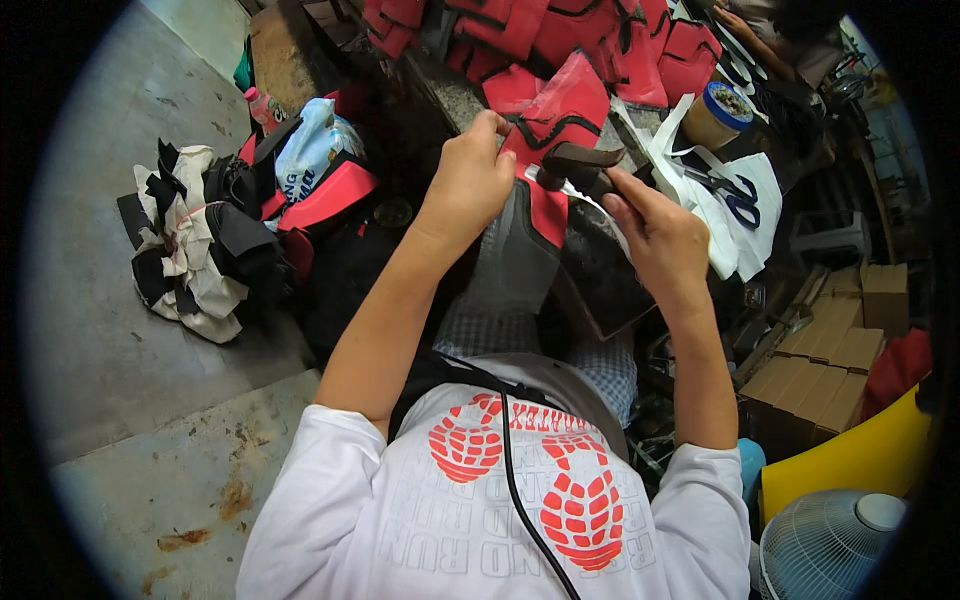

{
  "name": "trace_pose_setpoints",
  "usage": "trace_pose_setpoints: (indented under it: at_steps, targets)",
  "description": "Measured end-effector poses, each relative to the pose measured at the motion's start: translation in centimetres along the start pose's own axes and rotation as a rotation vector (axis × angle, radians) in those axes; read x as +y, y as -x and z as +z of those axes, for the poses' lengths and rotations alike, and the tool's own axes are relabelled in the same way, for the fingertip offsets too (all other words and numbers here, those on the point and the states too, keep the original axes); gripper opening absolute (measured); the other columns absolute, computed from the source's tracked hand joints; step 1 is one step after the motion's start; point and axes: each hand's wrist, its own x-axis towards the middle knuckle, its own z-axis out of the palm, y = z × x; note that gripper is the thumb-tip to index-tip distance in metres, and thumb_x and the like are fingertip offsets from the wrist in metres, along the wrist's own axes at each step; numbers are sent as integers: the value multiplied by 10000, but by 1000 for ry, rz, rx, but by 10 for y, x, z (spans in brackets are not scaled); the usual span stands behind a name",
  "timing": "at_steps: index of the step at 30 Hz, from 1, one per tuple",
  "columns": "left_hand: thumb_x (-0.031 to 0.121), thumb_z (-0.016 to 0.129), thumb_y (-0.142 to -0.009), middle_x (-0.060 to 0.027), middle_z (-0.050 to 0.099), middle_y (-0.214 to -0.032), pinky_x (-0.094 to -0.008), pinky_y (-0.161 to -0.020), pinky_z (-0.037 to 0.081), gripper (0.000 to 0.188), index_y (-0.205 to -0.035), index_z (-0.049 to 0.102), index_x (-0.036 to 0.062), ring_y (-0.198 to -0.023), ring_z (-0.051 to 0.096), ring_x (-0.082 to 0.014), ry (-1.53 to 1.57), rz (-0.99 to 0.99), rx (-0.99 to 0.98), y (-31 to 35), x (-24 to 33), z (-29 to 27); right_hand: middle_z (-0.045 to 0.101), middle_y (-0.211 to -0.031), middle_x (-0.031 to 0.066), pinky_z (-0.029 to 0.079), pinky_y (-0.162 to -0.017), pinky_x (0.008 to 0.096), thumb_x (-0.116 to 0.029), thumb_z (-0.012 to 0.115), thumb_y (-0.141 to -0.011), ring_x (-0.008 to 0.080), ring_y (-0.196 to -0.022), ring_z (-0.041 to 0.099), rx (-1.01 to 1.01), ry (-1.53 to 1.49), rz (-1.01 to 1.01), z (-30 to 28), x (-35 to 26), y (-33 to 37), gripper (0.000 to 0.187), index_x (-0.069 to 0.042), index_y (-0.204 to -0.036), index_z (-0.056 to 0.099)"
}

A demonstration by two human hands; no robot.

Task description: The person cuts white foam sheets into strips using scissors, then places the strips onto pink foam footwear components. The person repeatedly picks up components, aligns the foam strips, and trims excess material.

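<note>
Across the work surface in front of me lies a red and black cut piece (572, 98), which looks like shoe upper material. My left hand (470, 180) pinches its left edge between thumb and fingers. My right hand (660, 235) is closed around a hammer, mostly covering its handle. The dark hammer head (578, 160) rests on or just over the middle of the piece; I cannot tell whether it touches. A narrow white strip (598, 207) runs beneath the hammer toward my right hand.
Many red and black pieces (590, 35) are heaped at the far side. To the right are a blue-lidded jar (725, 105), scissors (742, 205) and white cloth (765, 235). Fabric bundles (190, 240) lie left; cardboard boxes (820, 350) and a fan (830, 550) stand right. Another person's arm (765, 45) shows far right.
</note>
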Motion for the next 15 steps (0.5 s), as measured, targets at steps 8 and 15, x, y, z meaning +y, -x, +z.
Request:
trace_pose_setpoints:
  at_steps: [8,15]
  targets:
    - [62,621,-832,-166,658,-734,-349,-662,494,287,-1099,566,-25,-667,650,-226,58,-16,42,-4,-6,3,710,-862,116,525,-610,380,-315,648,-922,294,-699,681,70,-49,-51,16,-3,-14,283,-157,-1153,692]
    - [49,622,-822,-192,610,-703,-355,-649,486,292,-1104,569,-4,-632,626,-285,-30,66,57,-6,-3,1,717,-894,111,529,-618,387,-335,640,-926,298,-714,685,223,-330,-16,-6,0,-17,298,-165,-1166,690]
